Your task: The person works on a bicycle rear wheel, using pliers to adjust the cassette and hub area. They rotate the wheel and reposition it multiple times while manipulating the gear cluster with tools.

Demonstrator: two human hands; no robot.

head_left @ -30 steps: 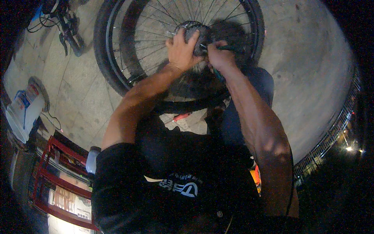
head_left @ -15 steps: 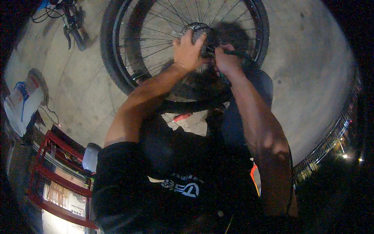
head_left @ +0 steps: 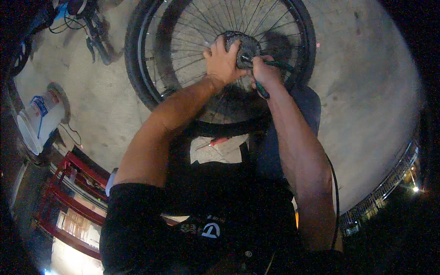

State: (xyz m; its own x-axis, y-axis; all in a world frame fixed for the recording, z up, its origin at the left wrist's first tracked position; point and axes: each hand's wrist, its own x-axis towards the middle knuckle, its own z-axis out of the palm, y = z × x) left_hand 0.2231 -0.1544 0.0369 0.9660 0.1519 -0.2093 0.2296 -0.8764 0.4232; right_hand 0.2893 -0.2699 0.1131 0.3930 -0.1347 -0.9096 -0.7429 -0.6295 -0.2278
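A bicycle wheel with a black tyre lies before me, its sprocket cassette facing up at the hub. Across the cassette's left side rests my left hand, fingers spread and touching it. My right hand is closed around pliers with dark green handles. One handle pokes out below the fist and the other reaches right over the spokes. The tip of the pliers is at the hub's centre; whether it grips anything there I cannot tell.
A red-handled screwdriver lies on the ground below the wheel. At left are a white bucket on its side and a handlebar with a brake lever. A red metal frame stands at the lower left.
My view has shifted, bringing more of the screwdriver into sight. The pliers' handles and the hub's centre show more clearly beside my right hand. My left hand stays on the cassette.
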